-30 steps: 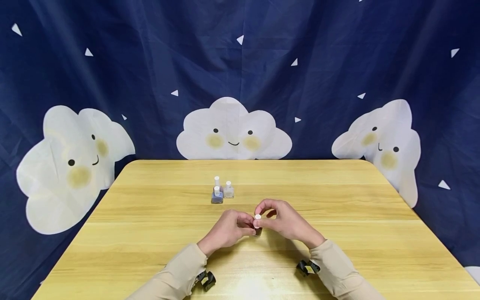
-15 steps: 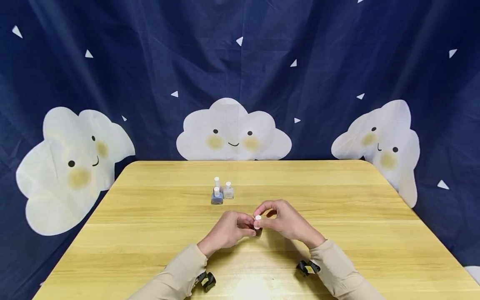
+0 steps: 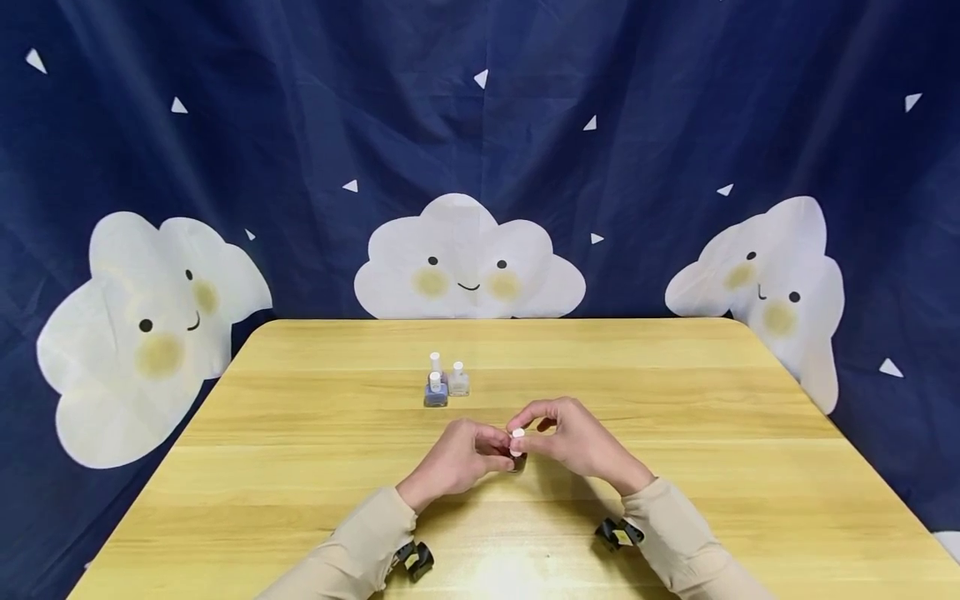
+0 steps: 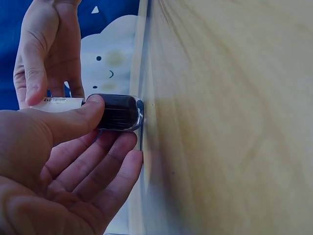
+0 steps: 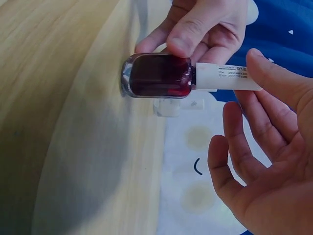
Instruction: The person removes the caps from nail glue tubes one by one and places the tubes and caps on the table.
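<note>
You have four nail polish bottles, all white-capped: three in a cluster and one between your two hands. From the left, the blue bottle [image 3: 436, 397] stands upright at the front of the cluster; a mauve-looking bottle [image 3: 435, 362] is right behind it, its body mostly hidden; the third, a clear bottle [image 3: 459, 384] whose contents are hard to make out, stands just beside them on the right.

Nearer to you and right of that trio, your left hand [image 3: 453, 458] grips the fourth, a dark red bottle [image 5: 159, 76], by its glass, thumb near the shoulder. It is upright, its base down at the tabletop. Your right hand [image 3: 581, 442] pinches its white cap [image 5: 220, 76] between thumb and fingers; the cap carries fine print and "012", and a thin dark strip of neck shows between cap and glass. Your two beige sleeves [image 3: 352, 542] each have one black wrist mount [image 3: 411, 560].

The surface is one light wood-grain tabletop [image 3: 675, 400] with rounded far corners and glare at the near side. Behind it hangs a dark blue backdrop [image 3: 300, 108] scattered with small white triangles. Three smiling clouds show on it: a tilted left cloud [image 3: 127, 408], an upright middle cloud [image 3: 465, 233] cut off by the table's far edge, and a tilted right cloud [image 3: 795, 233].
</note>
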The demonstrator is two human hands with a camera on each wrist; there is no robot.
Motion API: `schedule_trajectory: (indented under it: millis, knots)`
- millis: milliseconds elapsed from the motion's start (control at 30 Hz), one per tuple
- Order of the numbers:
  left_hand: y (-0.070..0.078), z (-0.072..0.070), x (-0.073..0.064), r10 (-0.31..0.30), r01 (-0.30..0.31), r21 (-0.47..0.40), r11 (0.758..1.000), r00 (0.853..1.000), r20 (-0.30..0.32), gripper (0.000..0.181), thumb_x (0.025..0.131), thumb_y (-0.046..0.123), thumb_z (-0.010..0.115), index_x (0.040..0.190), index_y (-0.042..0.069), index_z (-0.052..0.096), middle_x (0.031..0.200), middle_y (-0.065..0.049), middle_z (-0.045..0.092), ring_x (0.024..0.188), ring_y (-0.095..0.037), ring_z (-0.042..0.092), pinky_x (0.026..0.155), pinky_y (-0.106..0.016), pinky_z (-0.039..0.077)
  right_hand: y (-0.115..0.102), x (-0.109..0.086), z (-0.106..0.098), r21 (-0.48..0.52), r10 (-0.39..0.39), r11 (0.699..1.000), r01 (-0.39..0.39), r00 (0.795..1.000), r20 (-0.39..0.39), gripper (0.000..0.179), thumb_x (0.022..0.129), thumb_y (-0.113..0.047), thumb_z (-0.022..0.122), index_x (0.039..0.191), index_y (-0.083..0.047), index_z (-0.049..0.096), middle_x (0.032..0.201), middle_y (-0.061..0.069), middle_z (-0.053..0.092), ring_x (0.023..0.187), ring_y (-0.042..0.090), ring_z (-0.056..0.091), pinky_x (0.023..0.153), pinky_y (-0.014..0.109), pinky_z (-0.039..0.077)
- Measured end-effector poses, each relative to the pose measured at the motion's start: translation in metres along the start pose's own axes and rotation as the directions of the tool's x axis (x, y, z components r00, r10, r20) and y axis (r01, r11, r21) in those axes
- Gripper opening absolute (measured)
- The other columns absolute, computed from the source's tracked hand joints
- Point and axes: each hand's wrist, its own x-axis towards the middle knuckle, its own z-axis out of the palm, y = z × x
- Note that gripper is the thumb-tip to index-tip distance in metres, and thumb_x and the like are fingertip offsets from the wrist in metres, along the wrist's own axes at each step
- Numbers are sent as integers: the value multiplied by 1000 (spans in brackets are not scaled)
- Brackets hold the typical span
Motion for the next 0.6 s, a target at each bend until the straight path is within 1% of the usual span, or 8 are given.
schedule_trajectory:
  millis: [167,300,433,600]
  knots:
    - [-1,0,-1,11,-11,10,1000,1000,-3,19,86,10,81,104,13,80,95,2,79,91,-13,73,92,-39,56,1,1,2,5,-12,1000,12,1000,-9,19,90,-26,80,105,-15,74,104,-8,73,100,15,64,88,35,53]
    - [-2,1,0,18,-18,19,1000,1000,-3,19,86,9,82,105,13,80,95,3,79,92,-13,73,93,-39,56,2,0,3,23,-7,1000,7,1000,-24,25,88,-26,82,105,-12,71,100,-6,70,98,17,64,86,35,54]
    - [-2,1,0,11,-11,22,1000,1000,-9,21,85,10,82,106,13,80,95,3,79,92,-12,72,92,-39,56,2,1,3,24,2,1000,-1,1000,-30,21,88,-26,82,99,-15,69,96,-6,68,96,19,63,86,35,54]
    - [-2,1,0,13,-12,26,1000,1000,-12,21,85,10,82,106,13,80,94,3,79,91,-12,72,91,-37,56,3,1,3,11,14,1000,-13,999,-29,15,88,-26,82,92,-19,69,93,-8,68,92,16,63,84,34,54]
